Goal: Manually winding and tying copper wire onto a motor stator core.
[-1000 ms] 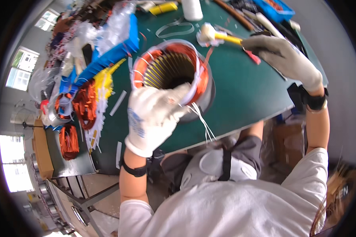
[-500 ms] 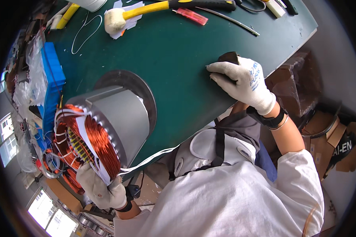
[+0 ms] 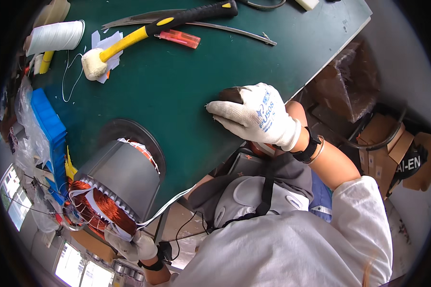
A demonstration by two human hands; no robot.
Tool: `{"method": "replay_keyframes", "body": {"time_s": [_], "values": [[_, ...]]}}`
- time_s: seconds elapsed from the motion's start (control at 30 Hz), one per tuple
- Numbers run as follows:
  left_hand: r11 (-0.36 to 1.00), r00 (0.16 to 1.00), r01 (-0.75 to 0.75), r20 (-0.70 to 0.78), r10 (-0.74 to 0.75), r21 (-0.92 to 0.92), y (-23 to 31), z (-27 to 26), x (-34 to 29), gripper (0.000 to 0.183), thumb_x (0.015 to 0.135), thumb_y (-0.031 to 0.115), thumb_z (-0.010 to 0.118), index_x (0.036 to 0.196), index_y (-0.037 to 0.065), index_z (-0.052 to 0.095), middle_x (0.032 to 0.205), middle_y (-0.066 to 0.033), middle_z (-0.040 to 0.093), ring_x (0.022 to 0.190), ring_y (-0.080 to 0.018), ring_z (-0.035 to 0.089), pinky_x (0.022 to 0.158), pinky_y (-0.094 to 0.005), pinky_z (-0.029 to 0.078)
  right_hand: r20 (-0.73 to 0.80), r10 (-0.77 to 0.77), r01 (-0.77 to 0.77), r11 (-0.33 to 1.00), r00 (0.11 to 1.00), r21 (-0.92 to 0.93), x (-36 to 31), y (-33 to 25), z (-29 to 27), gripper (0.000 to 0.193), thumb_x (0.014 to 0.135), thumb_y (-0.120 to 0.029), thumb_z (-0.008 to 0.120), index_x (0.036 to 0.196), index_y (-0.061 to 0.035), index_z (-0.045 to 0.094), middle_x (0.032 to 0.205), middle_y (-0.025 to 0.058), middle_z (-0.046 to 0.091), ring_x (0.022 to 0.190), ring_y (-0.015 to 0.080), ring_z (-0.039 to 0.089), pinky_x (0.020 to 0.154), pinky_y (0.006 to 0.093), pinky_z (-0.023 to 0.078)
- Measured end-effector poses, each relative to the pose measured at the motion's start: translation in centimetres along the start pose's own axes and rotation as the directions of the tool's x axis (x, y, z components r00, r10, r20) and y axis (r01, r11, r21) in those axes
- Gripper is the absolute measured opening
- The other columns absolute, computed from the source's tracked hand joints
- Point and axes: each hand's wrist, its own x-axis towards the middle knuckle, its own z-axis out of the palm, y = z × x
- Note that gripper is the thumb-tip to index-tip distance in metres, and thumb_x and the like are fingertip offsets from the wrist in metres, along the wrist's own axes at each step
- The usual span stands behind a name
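A grey motor stator leans at the left edge of the green table, against a dark round disc. Orange-red copper windings bulge from its near end, with white strips among them and white lead wires trailing to the right. My left hand, in a whitish glove, is closed on the lower rim of these windings; its fingertips are partly hidden. Above the table's near edge, my gloved right hand pinches a dark brown flat piece whose kind I cannot make out.
A white-headed mallet lies at the far left over paper scraps, near a red-handled tool and a long metal strip. A white thread spool and blue bin flank the left. Cardboard boxes stand right.
The whole view has shifted, so the table items sit lower and further left. The stator has tipped: its bore shows less and its far-end windings now show. Both hands keep their holds.
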Motion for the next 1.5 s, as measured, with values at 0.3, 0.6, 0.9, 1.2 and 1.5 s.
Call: {"method": "replay_keyframes", "body": {"time_s": [0.3, 0.6, 0.9, 1.2, 1.5], "values": [[0.996, 0.961, 0.043, -0.269, -0.063, -0.078, 0.4, 2.2, 0.5, 0.060, 0.094, 0.034, 0.068, 0.124, -0.016, 0.054, 0.113, -0.0198, 0.064, 0.095, -0.0245, 0.064, 0.080, -0.0354, 0.055, -0.029, -0.044, 0.043, 0.998, 0.999, -0.037, -0.6, 0.4, 0.7, 0.013, 0.083, -0.027, 0.068, 0.094, -0.0205, 0.071, 0.077, 0.0098, 0.061, 0.071, 0.0276, 0.067, 0.060, 0.0393, 0.052], [0.716, 0.989, -0.032, -0.124, -0.077, -0.697, -0.3, 4.0, 2.3, 0.041, 0.099, 0.001, 0.054, 0.138, -0.009, 0.048, 0.128, -0.0150, 0.060, 0.108, -0.0186, 0.061, 0.099, -0.0325, 0.049, -0.241, 0.258, -0.135, 0.892, 0.936, 0.431, -13.8, -1.9, -5.2, 0.020, 0.088, -0.009, 0.068, 0.107, -0.0042, 0.072, 0.094, 0.0082, 0.073, 0.081, 0.0161, 0.068, 0.074, 0.0276, 0.053], [0.695, 0.993, -0.023, -0.099, -0.069, -0.718, -0.6, 4.2, 3.2, 0.047, 0.096, 0.006, 0.064, 0.137, -0.010, 0.048, 0.123, -0.0110, 0.060, 0.104, -0.0152, 0.060, 0.098, -0.0298, 0.048, 0.272, 0.628, -0.483, 0.754, 0.729, -0.445, -31.8, 0.7, -1.1, 0.037, 0.082, -0.022, 0.067, 0.118, -0.0103, 0.067, 0.111, 0.0241, 0.066, 0.117, 0.0416, 0.056, 0.097, 0.0509, 0.045], [0.745, 0.987, 0.003, -0.120, -0.111, -0.667, 0.8, 3.6, 2.8, 0.045, 0.099, 0.009, 0.060, 0.139, -0.007, 0.048, 0.120, -0.0121, 0.062, 0.101, -0.0148, 0.061, 0.094, -0.0290, 0.048, 0.304, 0.649, -0.499, 0.745, 0.698, -0.444, -29.5, 1.0, 7.7, 0.025, 0.085, -0.027, 0.063, 0.104, -0.0117, 0.070, 0.106, 0.0193, 0.067, 0.115, 0.0405, 0.056, 0.097, 0.0507, 0.044], [0.920, 0.923, 0.234, -0.225, -0.311, -0.314, 1.8, 2.3, 1.5, 0.047, 0.102, 0.014, 0.056, 0.141, -0.008, 0.043, 0.129, -0.0137, 0.057, 0.107, -0.0157, 0.056, 0.095, -0.0289, 0.046, 0.364, 0.834, -0.805, 0.522, 0.414, -0.281, -24.5, 22.2, 14.9, 0.033, 0.086, -0.020, 0.058, 0.115, -0.0112, 0.070, 0.114, 0.0165, 0.069, 0.108, 0.0345, 0.065, 0.093, 0.0427, 0.051]]}}
